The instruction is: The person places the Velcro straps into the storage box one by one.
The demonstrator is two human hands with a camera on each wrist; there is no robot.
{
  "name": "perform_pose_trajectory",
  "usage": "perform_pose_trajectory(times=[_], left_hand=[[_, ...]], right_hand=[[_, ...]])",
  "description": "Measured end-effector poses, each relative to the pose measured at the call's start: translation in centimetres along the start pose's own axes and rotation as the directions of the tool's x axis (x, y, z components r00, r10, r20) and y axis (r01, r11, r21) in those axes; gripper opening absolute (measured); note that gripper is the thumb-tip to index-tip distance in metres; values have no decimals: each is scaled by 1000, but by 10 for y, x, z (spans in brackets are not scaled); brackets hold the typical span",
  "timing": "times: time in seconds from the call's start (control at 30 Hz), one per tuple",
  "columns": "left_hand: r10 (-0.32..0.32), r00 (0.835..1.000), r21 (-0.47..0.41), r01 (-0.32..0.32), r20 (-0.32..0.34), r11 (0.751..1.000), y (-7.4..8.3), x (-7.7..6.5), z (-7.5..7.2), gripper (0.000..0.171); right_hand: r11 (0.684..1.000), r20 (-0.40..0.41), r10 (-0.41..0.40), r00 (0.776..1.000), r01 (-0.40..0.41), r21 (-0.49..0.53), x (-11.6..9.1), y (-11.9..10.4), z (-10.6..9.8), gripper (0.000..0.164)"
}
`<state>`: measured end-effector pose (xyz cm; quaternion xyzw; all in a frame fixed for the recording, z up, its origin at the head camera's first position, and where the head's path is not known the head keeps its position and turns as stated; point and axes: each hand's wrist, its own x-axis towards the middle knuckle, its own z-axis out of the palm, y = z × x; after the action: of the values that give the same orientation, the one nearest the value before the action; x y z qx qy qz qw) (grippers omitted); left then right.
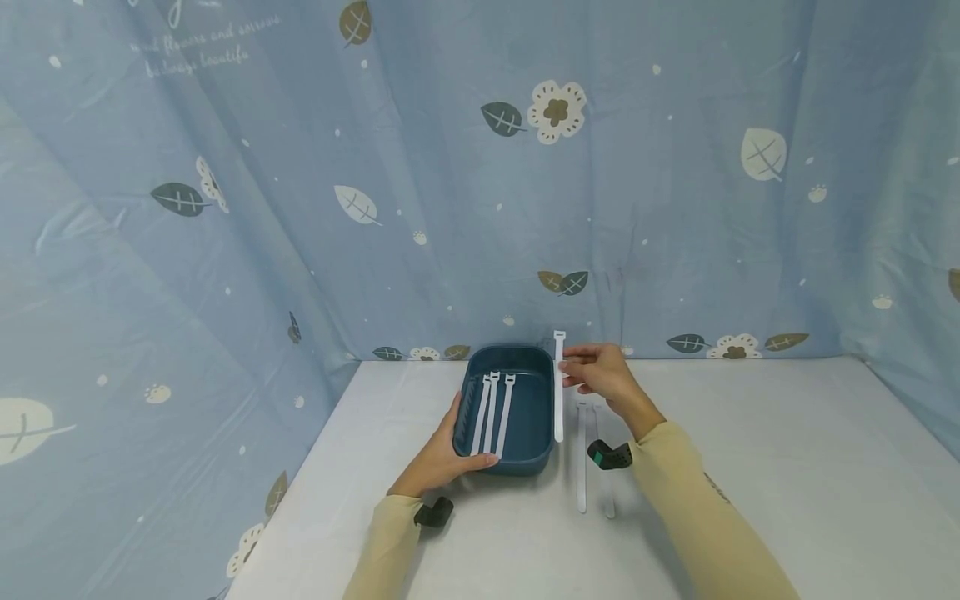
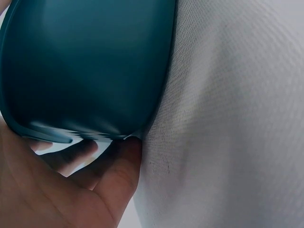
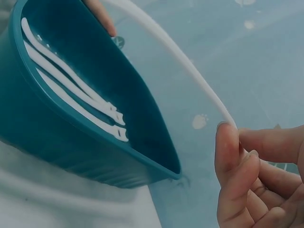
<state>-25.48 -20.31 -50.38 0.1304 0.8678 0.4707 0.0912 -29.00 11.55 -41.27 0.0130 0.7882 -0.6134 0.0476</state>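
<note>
A dark teal plastic basket [image 1: 534,421] stands on the table with three white cable ties [image 1: 491,414] lying inside, their slotted heads toward its far end. My left hand [image 1: 444,454] grips the basket's near left corner, thumb along the near rim and fingers against the left wall. Above the basket's right rim, my right hand [image 1: 603,377] pinches another white cable tie [image 1: 558,392] between thumb and fingers, near its slotted head. In the right wrist view, that held tie [image 3: 190,71] bends in a curve away from the fingertips.
Two more white cable ties [image 1: 582,467] lie on the white tabletop [image 1: 787,467], right of the basket and beneath my right forearm. A blue curtain [image 1: 645,233] printed with leaves and flowers rises behind the table. Each wrist carries a black camera mount [image 1: 609,455].
</note>
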Motion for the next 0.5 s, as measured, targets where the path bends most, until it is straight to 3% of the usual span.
perform_pose_trajectory(times=[0.5], left_hand=[[-2, 1000, 19, 2, -4, 1000, 0, 1, -1, 135]], right_hand=[[1000, 10, -22, 1000, 22, 6, 8, -2, 11, 41]])
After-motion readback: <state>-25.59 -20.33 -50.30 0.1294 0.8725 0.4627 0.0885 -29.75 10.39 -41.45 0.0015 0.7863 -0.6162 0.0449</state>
